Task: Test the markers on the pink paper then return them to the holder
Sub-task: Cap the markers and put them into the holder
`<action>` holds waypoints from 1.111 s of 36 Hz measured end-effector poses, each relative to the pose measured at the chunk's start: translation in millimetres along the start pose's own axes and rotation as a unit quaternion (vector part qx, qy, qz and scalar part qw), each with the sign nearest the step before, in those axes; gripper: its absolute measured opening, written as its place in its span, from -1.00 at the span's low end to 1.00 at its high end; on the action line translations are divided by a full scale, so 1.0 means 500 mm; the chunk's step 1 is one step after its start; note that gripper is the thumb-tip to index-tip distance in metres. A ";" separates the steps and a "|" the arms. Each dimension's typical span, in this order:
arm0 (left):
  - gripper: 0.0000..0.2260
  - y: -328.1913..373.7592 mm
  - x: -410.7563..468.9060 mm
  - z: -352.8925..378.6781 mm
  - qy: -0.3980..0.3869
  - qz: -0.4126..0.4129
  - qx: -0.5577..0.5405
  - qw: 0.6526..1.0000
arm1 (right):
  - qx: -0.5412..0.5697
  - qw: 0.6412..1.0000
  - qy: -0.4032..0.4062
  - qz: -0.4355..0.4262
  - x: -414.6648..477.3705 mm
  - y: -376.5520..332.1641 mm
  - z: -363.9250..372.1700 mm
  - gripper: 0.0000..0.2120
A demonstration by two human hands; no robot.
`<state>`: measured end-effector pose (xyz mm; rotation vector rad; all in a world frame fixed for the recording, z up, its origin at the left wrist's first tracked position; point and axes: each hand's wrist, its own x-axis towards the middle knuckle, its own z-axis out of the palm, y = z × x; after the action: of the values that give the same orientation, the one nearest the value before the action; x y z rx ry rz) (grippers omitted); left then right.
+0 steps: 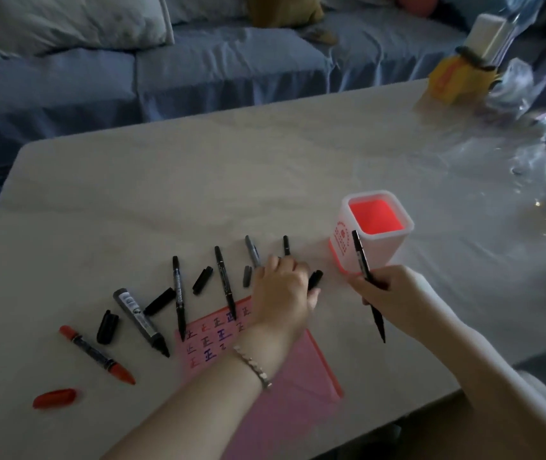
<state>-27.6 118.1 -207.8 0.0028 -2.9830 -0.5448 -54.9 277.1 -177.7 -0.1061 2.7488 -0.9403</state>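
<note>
Right hand (386,287) closed around a thin black marker (368,287) beside the white square holder with red interior (377,257); left hand (281,290) curled over a black cap (314,279) above the pink paper sheet (284,386), which bears test marks, on the pale table (198,180)

There is a single view, from a camera worn on the head, looking forward and steeply down across the table (198,180); the wide lens bows that surface's edges, and its near edge falls away at the bottom right. It sits close — both forearms enter from the bottom edge, with the left hand (281,290) and right hand (394,290) near mid-frame; the pink paper (284,386) lies just below them. Farther off, along the top, a sofa (198,68) fills the background — no second view shares the scene.
</note>
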 end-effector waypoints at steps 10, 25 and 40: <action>-0.71 0.015 0.056 0.067 -0.073 -0.030 0.082 0.993 | 0.092 0.994 0.045 -0.031 -0.024 0.027 -0.008 -0.64; -0.95 -0.051 -0.135 -0.112 0.036 -0.117 -0.391 0.912 | 0.339 0.930 0.125 -0.069 -0.077 -0.065 0.009 -0.79; -0.86 -0.108 -0.220 -0.176 0.093 -0.133 -0.486 0.859 | 0.496 0.862 -0.018 -0.098 -0.148 -0.181 0.090 -0.78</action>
<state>90.5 38.8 -156.7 0.3577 -2.2017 -1.8713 27.4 189.3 -142.4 -0.2099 1.9008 -2.2230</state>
